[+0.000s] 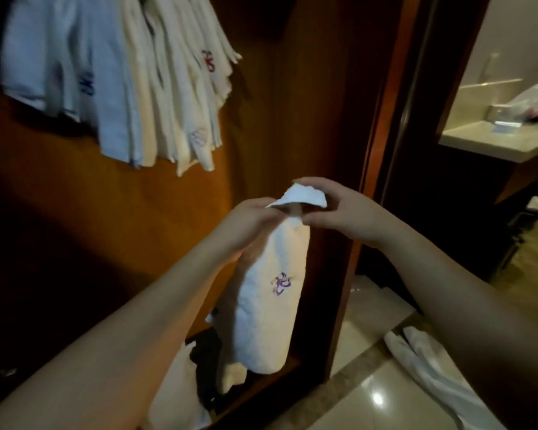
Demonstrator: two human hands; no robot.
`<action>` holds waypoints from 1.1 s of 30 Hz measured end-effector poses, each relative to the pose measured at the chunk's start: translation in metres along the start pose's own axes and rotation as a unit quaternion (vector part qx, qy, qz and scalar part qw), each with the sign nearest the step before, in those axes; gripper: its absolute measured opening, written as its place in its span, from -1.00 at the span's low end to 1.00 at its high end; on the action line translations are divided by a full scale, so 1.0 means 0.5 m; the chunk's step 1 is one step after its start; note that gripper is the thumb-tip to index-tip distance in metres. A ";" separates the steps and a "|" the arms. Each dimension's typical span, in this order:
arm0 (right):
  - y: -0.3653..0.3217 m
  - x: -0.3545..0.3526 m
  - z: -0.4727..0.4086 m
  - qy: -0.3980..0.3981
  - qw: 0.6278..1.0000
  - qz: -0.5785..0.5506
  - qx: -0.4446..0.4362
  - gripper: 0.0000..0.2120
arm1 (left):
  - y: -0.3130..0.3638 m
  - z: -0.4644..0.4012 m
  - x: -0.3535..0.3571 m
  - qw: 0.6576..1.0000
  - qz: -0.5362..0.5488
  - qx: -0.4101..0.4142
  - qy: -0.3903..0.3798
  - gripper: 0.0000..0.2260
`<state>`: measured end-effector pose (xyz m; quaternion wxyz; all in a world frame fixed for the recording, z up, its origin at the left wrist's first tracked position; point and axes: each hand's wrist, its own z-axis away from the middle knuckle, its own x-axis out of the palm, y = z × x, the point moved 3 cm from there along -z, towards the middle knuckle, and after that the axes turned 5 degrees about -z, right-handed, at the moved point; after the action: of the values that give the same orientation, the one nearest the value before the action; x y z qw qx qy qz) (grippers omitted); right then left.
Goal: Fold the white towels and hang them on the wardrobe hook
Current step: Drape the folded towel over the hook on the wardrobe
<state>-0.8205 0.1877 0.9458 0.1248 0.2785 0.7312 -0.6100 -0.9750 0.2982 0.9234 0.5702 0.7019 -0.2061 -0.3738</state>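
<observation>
A folded white towel (271, 293) with a purple embroidered mark hangs down in front of the open wardrobe. My left hand (249, 221) grips its top from the left. My right hand (333, 209) pinches the top corner from the right, thumb underneath. Both hands meet at the towel's upper end. Several folded white towels (156, 88) hang in a bunch at the upper left inside the wardrobe; the hook that bears them is out of view.
The wardrobe's wooden side panel (354, 181) stands just right of my hands. More white towels lie on the wardrobe floor (180, 395) and on the tiled floor (429, 364) at lower right. A bathroom counter (491, 144) shows at the far right.
</observation>
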 end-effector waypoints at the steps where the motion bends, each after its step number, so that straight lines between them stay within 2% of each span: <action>1: -0.023 0.013 -0.007 -0.001 0.998 0.060 -0.019 -0.55 | 0.010 0.017 -0.022 1.000 0.002 0.003 -0.001 -0.72; 4: -0.088 0.036 -0.021 0.056 0.988 0.115 -0.082 -0.76 | 0.034 0.057 -0.078 1.000 -0.022 0.010 0.010 -0.83; 6: -0.123 0.042 -0.025 0.086 0.984 0.111 -0.110 -0.83 | 0.049 0.080 -0.107 0.999 -0.041 0.021 -0.001 -0.78; 10: -0.186 0.046 -0.029 0.101 0.977 0.117 -0.146 -0.75 | 0.077 0.135 -0.145 0.996 -0.069 0.049 -0.013 -0.61; 12: -0.211 0.047 -0.025 0.107 0.977 0.107 -0.152 -0.80 | 0.086 0.164 -0.155 0.996 -0.070 0.056 0.009 -0.63; 13: -0.221 0.047 -0.021 0.103 0.979 0.090 -0.152 -0.82 | 0.092 0.180 -0.155 0.996 -0.065 0.058 0.020 -0.66; 15: -0.235 0.051 -0.009 0.098 0.983 0.038 -0.150 -0.73 | 0.104 0.207 -0.149 0.996 -0.066 0.058 0.033 -0.69; 20: -0.235 0.057 0.013 0.151 0.976 -0.071 -0.137 -0.58 | 0.102 0.262 -0.136 0.994 -0.104 0.023 0.038 -0.60; 22: -0.228 0.059 0.019 0.154 0.976 -0.086 -0.128 -0.52 | 0.084 0.283 -0.135 0.980 -0.190 -0.002 0.051 -0.66; 25: -0.209 0.065 0.033 0.145 0.978 -0.095 -0.114 -0.50 | 0.058 0.313 -0.137 0.926 -0.359 -0.052 0.101 -0.86; 26: -0.201 0.064 0.040 0.152 0.976 -0.111 -0.109 -0.51 | 0.050 0.324 -0.138 0.917 -0.377 -0.065 0.110 -0.93; 29: -0.171 0.052 0.060 0.178 0.970 -0.142 -0.087 -0.51 | 0.026 0.358 -0.151 0.908 -0.380 -0.107 0.138 -0.94; 33: -0.141 0.039 0.088 0.184 0.974 -0.110 -0.067 -0.51 | 0.008 0.405 -0.173 0.876 -0.436 -0.154 0.138 -0.82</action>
<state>-0.8826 0.1434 0.9838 -0.0614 0.2952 0.8071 -0.5077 -1.1834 0.2280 0.9380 0.4732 0.6686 0.2615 -0.5106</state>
